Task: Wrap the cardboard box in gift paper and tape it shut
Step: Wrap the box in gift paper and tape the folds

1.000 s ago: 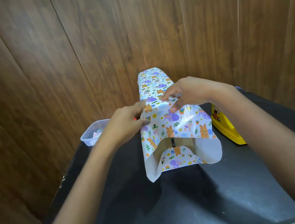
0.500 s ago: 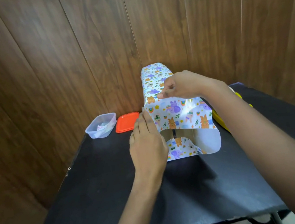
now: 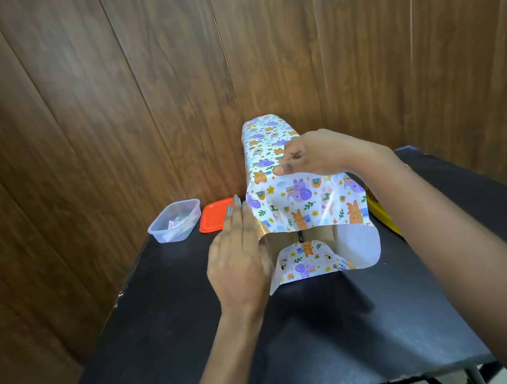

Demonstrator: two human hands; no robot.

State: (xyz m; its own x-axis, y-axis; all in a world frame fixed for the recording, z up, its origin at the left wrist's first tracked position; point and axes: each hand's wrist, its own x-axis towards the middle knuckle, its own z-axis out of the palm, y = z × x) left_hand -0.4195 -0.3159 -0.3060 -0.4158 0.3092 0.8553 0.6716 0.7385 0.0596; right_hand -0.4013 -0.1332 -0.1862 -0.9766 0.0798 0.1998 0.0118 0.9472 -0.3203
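A cardboard box (image 3: 317, 234) lies lengthwise on the black table (image 3: 306, 345), wrapped in white gift paper (image 3: 308, 202) printed with animals and rainbows. The near end of the paper is open, and the brown box face shows inside. My left hand (image 3: 240, 258) lies flat with straight fingers against the left side of the paper. My right hand (image 3: 310, 154) rests on top of the wrapped box, fingertips pressing the paper down.
A clear plastic tub (image 3: 175, 220) and its orange lid (image 3: 215, 215) sit at the table's back left. A yellow object (image 3: 383, 213) lies right of the box, mostly hidden by my right arm. A wooden wall stands right behind the table.
My left hand left the top of the box and came down flat against its left side. The right hand stayed on top. The view pulled back.
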